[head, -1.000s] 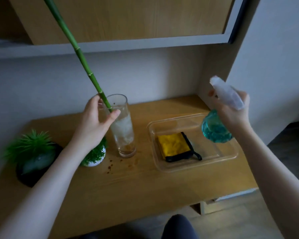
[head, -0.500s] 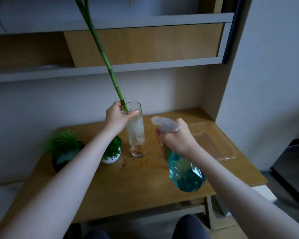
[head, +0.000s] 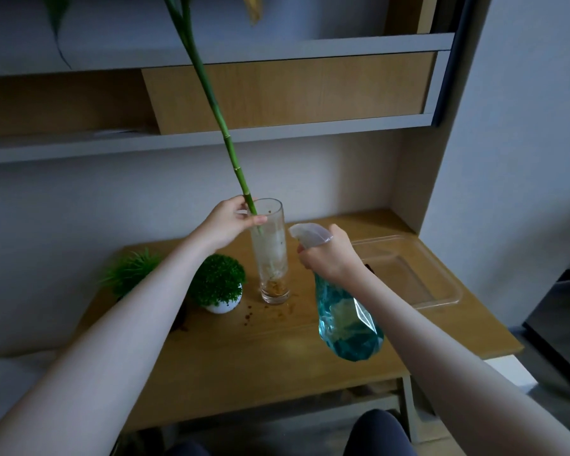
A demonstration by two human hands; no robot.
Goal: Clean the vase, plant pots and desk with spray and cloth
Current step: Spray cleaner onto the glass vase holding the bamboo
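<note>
My left hand (head: 227, 222) pinches the stalk (head: 211, 103) at the rim; the upright vase (head: 270, 251) stands just left of my right hand (head: 329, 255) — curled round the spray bottle (head: 348, 319), nozzle facing it.

The left hand (head: 229, 222) holds the green stalk (head: 211, 103) at the rim of the glass vase (head: 270, 255) standing on the counter (head: 244, 350), while the right hand (head: 334, 255) grips a blue spray bottle (head: 346, 320) whose nozzle points at the vase.
</note>
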